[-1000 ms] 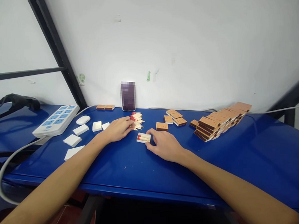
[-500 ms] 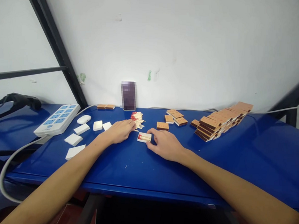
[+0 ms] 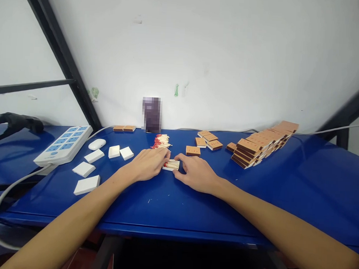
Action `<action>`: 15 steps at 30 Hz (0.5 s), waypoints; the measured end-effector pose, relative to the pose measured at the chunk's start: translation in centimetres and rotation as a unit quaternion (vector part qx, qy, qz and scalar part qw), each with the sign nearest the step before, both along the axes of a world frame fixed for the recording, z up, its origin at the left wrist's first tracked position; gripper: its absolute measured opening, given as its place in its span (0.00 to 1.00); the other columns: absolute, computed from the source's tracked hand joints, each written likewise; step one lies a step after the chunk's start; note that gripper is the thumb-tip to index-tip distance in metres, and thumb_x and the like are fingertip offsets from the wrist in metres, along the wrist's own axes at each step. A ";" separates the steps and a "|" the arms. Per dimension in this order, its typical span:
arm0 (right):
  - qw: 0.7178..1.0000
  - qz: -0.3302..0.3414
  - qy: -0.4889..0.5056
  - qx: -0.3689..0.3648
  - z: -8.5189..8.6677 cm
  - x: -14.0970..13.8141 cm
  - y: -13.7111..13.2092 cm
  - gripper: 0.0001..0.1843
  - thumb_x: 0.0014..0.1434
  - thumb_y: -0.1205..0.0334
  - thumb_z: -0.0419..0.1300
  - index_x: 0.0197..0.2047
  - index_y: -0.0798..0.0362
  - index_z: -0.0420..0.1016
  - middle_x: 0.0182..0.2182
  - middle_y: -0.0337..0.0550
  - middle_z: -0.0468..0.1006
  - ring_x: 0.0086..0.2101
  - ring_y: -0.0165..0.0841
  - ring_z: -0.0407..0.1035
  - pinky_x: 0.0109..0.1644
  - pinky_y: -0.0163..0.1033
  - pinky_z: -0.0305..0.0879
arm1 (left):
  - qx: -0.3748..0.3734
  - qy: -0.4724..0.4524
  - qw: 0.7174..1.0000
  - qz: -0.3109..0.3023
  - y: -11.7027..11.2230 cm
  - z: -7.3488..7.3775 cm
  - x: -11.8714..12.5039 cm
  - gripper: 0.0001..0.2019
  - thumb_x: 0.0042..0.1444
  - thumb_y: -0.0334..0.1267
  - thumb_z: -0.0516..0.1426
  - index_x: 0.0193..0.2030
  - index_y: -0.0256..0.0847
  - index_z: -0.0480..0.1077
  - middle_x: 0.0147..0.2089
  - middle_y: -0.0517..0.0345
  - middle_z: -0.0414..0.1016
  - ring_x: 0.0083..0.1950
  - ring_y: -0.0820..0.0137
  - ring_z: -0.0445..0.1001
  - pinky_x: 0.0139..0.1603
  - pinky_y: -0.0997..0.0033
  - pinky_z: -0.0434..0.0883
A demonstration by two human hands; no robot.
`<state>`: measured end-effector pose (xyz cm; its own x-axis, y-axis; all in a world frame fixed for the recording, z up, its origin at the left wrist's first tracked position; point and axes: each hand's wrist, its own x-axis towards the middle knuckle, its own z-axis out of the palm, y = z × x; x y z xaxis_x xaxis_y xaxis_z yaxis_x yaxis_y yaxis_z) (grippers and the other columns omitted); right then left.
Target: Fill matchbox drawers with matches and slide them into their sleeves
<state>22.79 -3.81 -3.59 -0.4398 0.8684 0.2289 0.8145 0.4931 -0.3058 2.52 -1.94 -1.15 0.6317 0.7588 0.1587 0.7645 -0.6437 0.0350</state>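
A small white matchbox tray (image 3: pixel 168 169) lies on the blue table with red-tipped matchsticks (image 3: pixel 173 164) in it. Thumb and fingers of my right hand (image 3: pixel 198 173) grip the tray's right end. My left hand (image 3: pixel 149 164) is closed in a pinch at the tray's left end, its fingertips down at the matchsticks and partly hidden behind the hand. Just behind it spreads a loose pile of matchsticks (image 3: pixel 162 141), red heads mostly to the left.
White trays (image 3: pixel 86 185) and a white rounded case (image 3: pixel 96 144) lie left, beside a power strip (image 3: pixel 64 144). Brown matchboxes (image 3: pixel 193 151) sit behind my right hand; a leaning stack of matchboxes (image 3: pixel 257 144) stands farther right. A blurred-out upright object (image 3: pixel 152 115) leans on the wall.
My left hand has moved right, from the edge of the match pile to the tray. My right hand stays at the tray's right end. The view has shifted slightly.
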 end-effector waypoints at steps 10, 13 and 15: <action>1.000 0.001 0.007 -0.009 -0.1 0.0 0.0 0.15 0.59 0.54 0.57 0.47 0.49 0.69 0.31 0.38 0.76 0.29 0.31 0.67 0.29 0.35 0.47 | 0.050 -0.044 0.997 -0.024 0.2 0.2 0.2 0.13 0.66 0.38 0.45 0.43 0.41 0.71 0.31 0.59 0.75 0.32 0.68 0.69 0.47 0.62 0.60; 1.000 0.000 0.007 -0.011 0.0 -0.1 0.0 0.14 0.59 0.53 0.56 0.47 0.49 0.69 0.31 0.38 0.76 0.29 0.31 0.67 0.28 0.35 0.46 | 0.064 -0.027 0.997 0.039 1.2 0.2 -0.8 0.12 0.62 0.33 0.47 0.38 0.38 0.72 0.27 0.57 0.74 0.28 0.68 0.69 0.40 0.66 0.61; 1.000 -0.002 0.008 -0.013 0.0 -0.1 0.0 0.14 0.59 0.53 0.56 0.48 0.48 0.69 0.31 0.38 0.76 0.29 0.31 0.67 0.28 0.35 0.46 | 0.057 -0.009 0.996 0.064 1.9 0.1 -1.6 0.11 0.60 0.32 0.48 0.34 0.38 0.72 0.29 0.54 0.75 0.30 0.67 0.71 0.35 0.68 0.60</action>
